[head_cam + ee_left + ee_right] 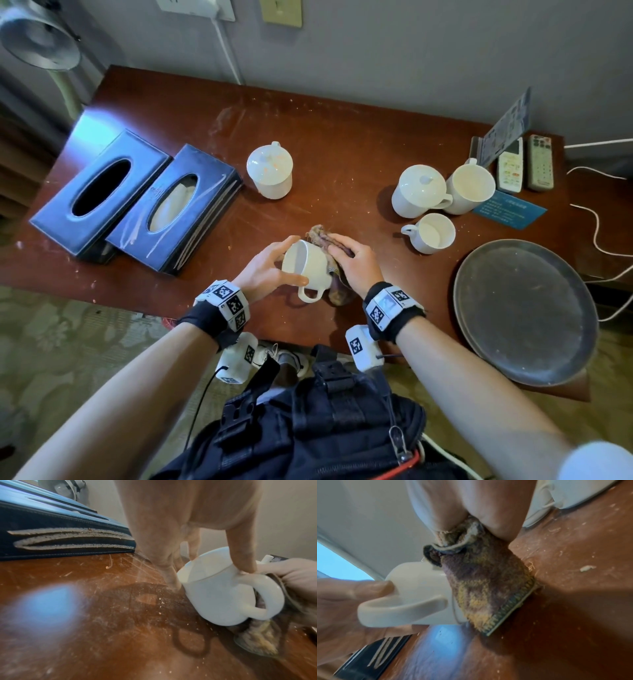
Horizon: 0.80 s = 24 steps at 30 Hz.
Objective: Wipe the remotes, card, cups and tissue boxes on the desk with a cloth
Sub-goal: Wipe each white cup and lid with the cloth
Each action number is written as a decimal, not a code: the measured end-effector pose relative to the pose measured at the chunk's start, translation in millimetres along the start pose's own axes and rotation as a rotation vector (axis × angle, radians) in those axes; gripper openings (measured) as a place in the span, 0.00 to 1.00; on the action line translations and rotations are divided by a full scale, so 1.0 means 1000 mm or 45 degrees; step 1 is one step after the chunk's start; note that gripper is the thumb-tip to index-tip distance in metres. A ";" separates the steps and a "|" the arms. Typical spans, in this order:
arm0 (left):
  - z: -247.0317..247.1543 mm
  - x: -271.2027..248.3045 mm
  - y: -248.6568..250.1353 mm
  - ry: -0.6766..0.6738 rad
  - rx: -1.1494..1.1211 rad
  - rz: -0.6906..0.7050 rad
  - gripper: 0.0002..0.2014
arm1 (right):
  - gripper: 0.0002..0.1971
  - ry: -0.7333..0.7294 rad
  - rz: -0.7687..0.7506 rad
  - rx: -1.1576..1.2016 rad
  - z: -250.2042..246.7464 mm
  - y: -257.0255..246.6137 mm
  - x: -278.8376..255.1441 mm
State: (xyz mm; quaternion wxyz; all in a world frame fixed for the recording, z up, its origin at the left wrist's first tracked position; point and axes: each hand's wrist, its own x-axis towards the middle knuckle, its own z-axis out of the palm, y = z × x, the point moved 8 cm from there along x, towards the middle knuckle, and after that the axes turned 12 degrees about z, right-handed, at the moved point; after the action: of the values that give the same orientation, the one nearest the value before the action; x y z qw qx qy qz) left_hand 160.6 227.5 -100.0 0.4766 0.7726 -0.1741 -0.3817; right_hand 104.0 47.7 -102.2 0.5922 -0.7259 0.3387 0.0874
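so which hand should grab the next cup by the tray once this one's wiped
Left hand: it only steadies the cup and could let go, though the small cup lies rightward. The right hand holds the cloth.

- Desk (342, 144): red-brown wood, scratched; pale crumbs and dust smears across top.
- Round tray (524, 311): dark grey metal, desk's near right corner, overhangs near edge.
- Acrylic sign holder (507, 128): upright, tilted, far right by wall; print too small to read.
- Wall plates: white (197, 8) w/ white cable (229, 51) running down behind desk; beige one (281, 12) beside it.
- Lamp (41, 41): grey shade, far left, off desk.
- White cords (597, 226): loose, right of desk.
- Floor (51, 342): pale patterned carpet.
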 end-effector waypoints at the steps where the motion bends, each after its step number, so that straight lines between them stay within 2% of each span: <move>1: 0.002 0.000 -0.001 -0.028 -0.010 -0.005 0.54 | 0.15 0.017 0.001 -0.007 -0.002 0.000 0.001; 4: 0.006 -0.003 -0.001 -0.069 -0.181 -0.044 0.51 | 0.14 0.027 -0.006 -0.019 -0.001 -0.003 0.000; 6: 0.003 -0.003 -0.004 -0.040 -0.186 -0.064 0.50 | 0.14 0.022 -0.044 -0.029 0.001 -0.008 -0.006; 9: 0.000 -0.003 -0.011 0.000 -0.067 -0.092 0.55 | 0.13 -0.052 -0.258 -0.078 0.013 -0.026 -0.025; 12: -0.002 -0.005 -0.015 0.047 0.007 -0.094 0.46 | 0.13 -0.130 -0.365 -0.158 0.024 -0.031 -0.034; 15: -0.002 -0.010 -0.012 0.051 0.084 -0.107 0.51 | 0.13 -0.085 -0.183 -0.098 0.013 -0.016 -0.021; 17: -0.001 -0.011 -0.010 0.046 0.139 -0.096 0.49 | 0.12 -0.020 -0.060 -0.098 0.002 -0.008 -0.010; 19: -0.002 -0.010 -0.008 0.055 0.159 -0.080 0.47 | 0.12 0.016 -0.044 -0.182 0.002 -0.010 -0.005; 21: -0.002 -0.010 -0.006 0.059 0.153 -0.065 0.47 | 0.11 0.007 -0.134 -0.214 0.011 -0.023 -0.013; 24: 0.002 -0.016 -0.009 0.061 0.080 -0.040 0.44 | 0.11 -0.085 -0.381 -0.279 0.031 -0.037 -0.034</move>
State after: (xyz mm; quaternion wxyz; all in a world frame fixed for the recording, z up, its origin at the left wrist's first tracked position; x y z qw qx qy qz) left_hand 148.0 240.8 -101.4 0.4500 0.7987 -0.1625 -0.3648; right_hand 108.9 92.1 -63.9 0.5268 -0.8251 0.1955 0.0585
